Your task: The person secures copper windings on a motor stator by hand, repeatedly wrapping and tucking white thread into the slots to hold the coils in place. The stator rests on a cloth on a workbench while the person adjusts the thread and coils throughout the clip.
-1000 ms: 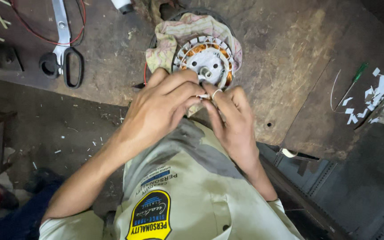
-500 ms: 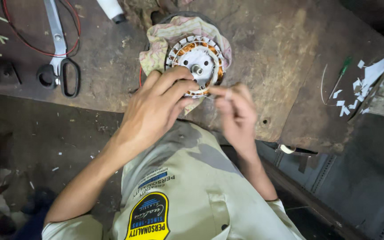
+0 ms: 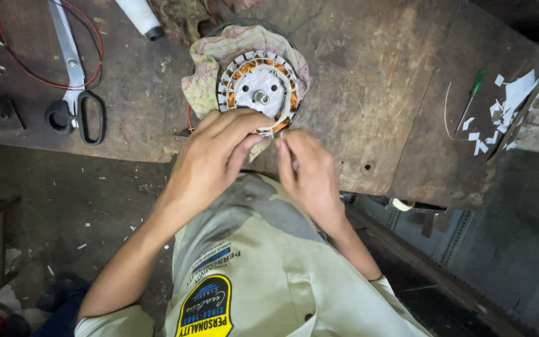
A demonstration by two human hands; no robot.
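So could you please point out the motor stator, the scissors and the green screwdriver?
motor stator (image 3: 258, 87), head view, on its grey centre plate.
scissors (image 3: 73, 93), head view, near the blades' pivot.
green screwdriver (image 3: 479, 80), head view, on its green handle.

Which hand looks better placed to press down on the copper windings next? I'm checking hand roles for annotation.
Left, probably: the left hand already has fingers lying over the motor stator's near rim, while the right hand pinches something just short of it.

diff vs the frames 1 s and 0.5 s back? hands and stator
Little changed. The left hand has stayed draped over the stator's near rim. The right hand opened off it at the half-second mark and is back pinching at the rim. Stator on its cloth, scissors and green screwdriver kept their places; only the camera shifted.
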